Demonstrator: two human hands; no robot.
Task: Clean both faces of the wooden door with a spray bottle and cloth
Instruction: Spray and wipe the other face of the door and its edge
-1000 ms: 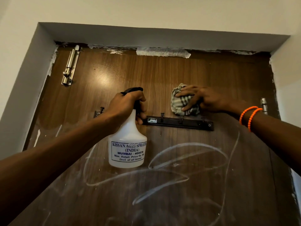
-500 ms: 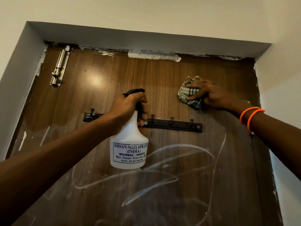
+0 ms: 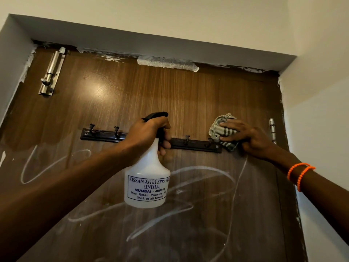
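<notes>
Left hand grips spray bottle; right hand, fingers flat, presses cloth on door (beside hook rail). Risk: cloth snagging hook.

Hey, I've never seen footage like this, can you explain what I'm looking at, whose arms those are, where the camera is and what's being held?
There is no machine here. A person wears one camera on the head, so you see their own two arms reaching out. In front is a brown wooden door with a dark hook rail across it, a metal bolt at upper left and white smears lower down. The left hand grips a white spray bottle. The right hand presses a striped cloth flat against the door beside the rail's right end.
</notes>
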